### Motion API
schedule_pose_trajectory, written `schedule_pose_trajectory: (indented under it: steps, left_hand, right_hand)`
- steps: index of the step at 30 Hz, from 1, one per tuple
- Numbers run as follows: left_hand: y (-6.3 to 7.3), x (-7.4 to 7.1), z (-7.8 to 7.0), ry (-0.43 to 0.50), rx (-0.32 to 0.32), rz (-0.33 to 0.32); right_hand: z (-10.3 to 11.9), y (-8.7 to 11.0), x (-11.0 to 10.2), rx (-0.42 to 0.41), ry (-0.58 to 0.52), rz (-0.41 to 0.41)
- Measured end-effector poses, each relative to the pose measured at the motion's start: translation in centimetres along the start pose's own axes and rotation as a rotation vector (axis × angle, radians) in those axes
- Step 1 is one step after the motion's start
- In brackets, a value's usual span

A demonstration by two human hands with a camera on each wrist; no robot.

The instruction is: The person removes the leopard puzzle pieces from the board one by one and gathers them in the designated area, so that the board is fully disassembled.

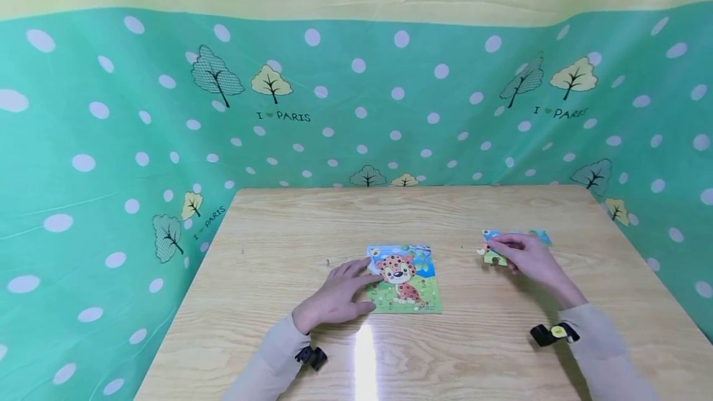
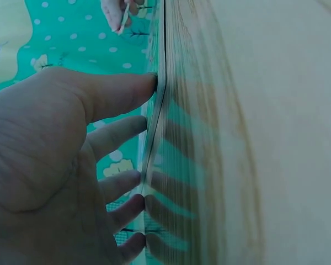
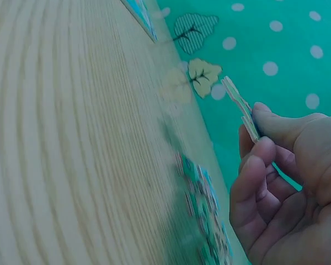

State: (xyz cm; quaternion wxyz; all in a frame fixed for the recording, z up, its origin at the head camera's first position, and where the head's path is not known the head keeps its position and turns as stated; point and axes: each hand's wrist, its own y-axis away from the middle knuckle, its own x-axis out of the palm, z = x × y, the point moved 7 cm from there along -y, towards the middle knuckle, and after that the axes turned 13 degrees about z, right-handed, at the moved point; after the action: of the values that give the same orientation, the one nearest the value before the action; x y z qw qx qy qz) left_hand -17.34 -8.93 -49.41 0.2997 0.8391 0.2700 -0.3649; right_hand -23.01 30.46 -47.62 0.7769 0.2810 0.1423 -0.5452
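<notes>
Fingers first, and what a neat pinch we had: thumb and fingertips of the right hand (image 1: pixel 526 257) nipped a thin green puzzle piece (image 3: pixel 240 105), perhaps more than one, for we could not quite tell, raised clear of the wooden table (image 1: pixel 289 221) right beside the cluster of pieces (image 3: pixel 207 215). Over on the other side, the left hand (image 1: pixel 340 293) lay with its fingers spread, tips touching the near-left edge of the leopard picture board (image 1: pixel 403 277), which sat flat, well apart from the cluster. On handling, we reckoned the piece light and stiff, like card or thin wood, and smooth-faced, so a hard squeeze looked needless. Its narrow tabs were the delicate part, we judged, liable to chip or bend; the solid middle or two plain edges seemed our best hold. As for the board, we fancied it light enough to slide, steadied best by its edges.
</notes>
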Motion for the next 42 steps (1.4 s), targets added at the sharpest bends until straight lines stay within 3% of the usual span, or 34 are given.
schedule_pose_trajectory:
  steps: [11, 28, 38, 42]
  left_hand:
    - [0.0, -0.1, -0.1, 0.014, 0.0, -0.002]
    - [-0.1, 0.1, 0.0, 0.033, 0.01, -0.024]
    - [-0.3, 0.0, -0.1, 0.038, -0.017, 0.0]
    - [-0.3, 0.0, -0.1, 0.039, -0.015, -0.005]
  right_hand:
    - [-2.8, 1.1, -1.8, 0.072, 0.032, -0.022]
    - [-6.6, 3.0, -5.9, 0.16, 0.109, -0.191]
    - [-8.3, 4.4, -7.9, 0.224, 0.161, -0.205]
    - [-8.9, 4.6, -8.4, 0.215, 0.191, -0.168]
